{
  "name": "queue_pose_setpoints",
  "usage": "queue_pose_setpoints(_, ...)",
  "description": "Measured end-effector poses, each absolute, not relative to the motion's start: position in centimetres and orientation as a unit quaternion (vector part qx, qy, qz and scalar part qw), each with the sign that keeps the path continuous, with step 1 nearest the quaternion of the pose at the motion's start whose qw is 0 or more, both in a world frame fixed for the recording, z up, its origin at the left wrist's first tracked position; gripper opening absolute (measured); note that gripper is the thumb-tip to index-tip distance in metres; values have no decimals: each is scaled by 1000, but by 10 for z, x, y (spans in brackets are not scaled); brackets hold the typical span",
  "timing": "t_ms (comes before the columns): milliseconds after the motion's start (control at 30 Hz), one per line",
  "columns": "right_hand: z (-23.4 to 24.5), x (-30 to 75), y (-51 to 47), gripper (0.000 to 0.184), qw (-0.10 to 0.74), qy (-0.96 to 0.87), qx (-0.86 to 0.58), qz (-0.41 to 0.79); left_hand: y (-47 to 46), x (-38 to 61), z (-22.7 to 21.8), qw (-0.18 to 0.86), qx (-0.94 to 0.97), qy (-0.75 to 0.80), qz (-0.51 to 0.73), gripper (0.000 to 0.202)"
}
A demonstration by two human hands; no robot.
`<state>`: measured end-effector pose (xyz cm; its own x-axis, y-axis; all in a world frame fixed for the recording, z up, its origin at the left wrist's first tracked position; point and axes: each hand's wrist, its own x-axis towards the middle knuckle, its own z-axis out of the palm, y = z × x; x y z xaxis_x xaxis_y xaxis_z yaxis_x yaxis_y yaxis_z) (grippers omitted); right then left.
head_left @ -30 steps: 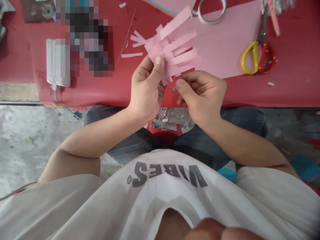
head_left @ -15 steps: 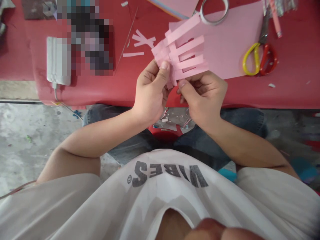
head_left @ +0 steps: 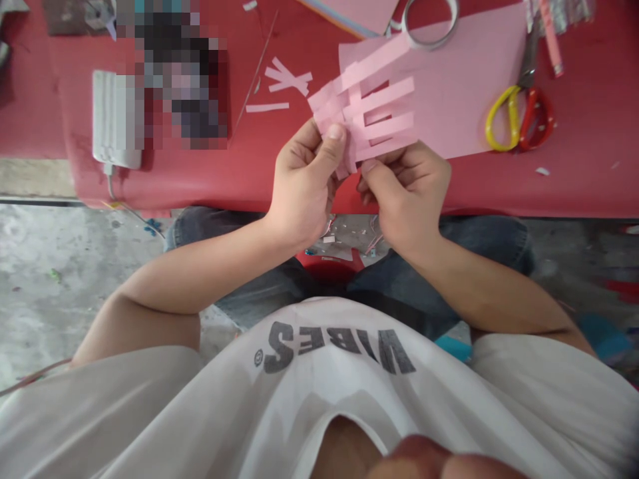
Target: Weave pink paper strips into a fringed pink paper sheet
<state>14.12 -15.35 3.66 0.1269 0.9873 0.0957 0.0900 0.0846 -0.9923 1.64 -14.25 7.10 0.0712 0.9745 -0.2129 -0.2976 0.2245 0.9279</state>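
Two bare hands are at work above the near edge of a red table (head_left: 499,189), both on one woven pink paper piece (head_left: 354,110). Location of the piece: raised off the surface, in front of the wearer, its free strip ends fanned out to the right and overlapping a pink sheet (head_left: 469,86) in the view.

Left hand (head_left: 307,179): closed on the woven corner, thumb pressed flat on top, the other fingers largely hidden beneath the paper. Right hand (head_left: 412,193): fingers curled and narrow, thumb tip at the near edge of the piece; whether a strip is pinched there cannot be told (the paper and the thumb cover the fingertips).

Surroundings noted as follows. Several loose pink strips (head_left: 289,78) lie crossed on the table to the left of the piece, with one single strip (head_left: 267,107) apart from them. A white tape roll (head_left: 430,45) overlaps the far edge of the sheet in the view. Scissors (head_left: 526,80), one handle loop yellow and the other red, lie just beside the sheet's right side, blades pointing away. A white device (head_left: 107,120) with a cable lies well to the left.
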Motion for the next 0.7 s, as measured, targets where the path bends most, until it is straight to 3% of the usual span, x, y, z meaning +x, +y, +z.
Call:
queue_pose_setpoints(133,40,144,-154,19,512,-520,-504,461,-140,14,71,624,369,497,477,16)
queue_pose_setpoints(267,39,164,-145,15,386,-638,-484,458,-122,-5,76,653,345,450,501,17)
queue_pose_setpoints(433,28,205,-103,5,235,-738,-583,247,-93,-41,58,632,415,467,459,7)
queue_pose_setpoints(567,20,232,-40,2,238,-693,-671,116,-83,-48,18,588,487,487,423,18)
queue_pose_setpoints(700,1,243,24,30,225,-674,-699,76,-75,-33,-8,575,520,488,401,25)
